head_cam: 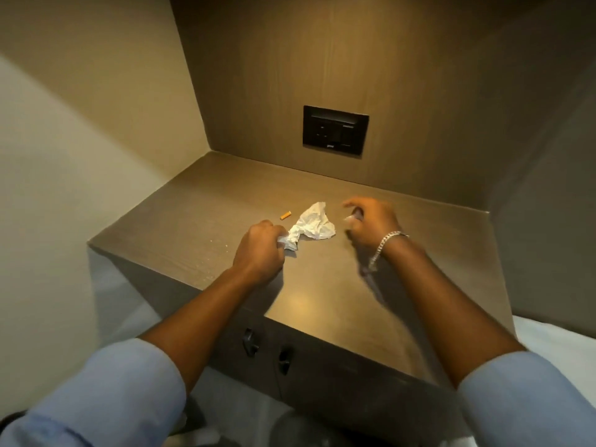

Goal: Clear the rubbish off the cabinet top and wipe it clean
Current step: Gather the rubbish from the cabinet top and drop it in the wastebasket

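Left hand: the left hand (260,250) is clenched around the near, twisted end of a crumpled white tissue (311,225), knuckles up, resting low on the counter (322,301).
Right hand: the right hand (371,225) hangs just above the counter to the right of the tissue; it is blurred, its fingers are curled, and something small and pale seems pinched at the fingertips, but I cannot tell what it is or whether the grip is truly closed.
Wrist: a silver chain bracelet (385,245) sits on the right wrist; both blue sleeves are pushed up the forearms.
Tissue: it fans out from the left fist up and to the right, its long axis running diagonally away from the person; the loose, wider end lies flat on the counter between the two hands, nearer the left.
Cigarette butt: a small orange cigarette butt (285,215) lies just beyond the left hand and just left of the tissue, apart from both, lying at a slant.
Key relation: the butt is much nearer the left hand than the right, a little ahead of the knuckles; that hand looks best placed to sweep it up with the tissue.
Crumbs: pale specks (219,245) dot the counter to the left of the left hand, near the edge.
Surroundings: a dark socket plate (335,130) is set in the back panel, well behind everything.
Progress: rubbish is partly gathered; wiping looks not yet begun.
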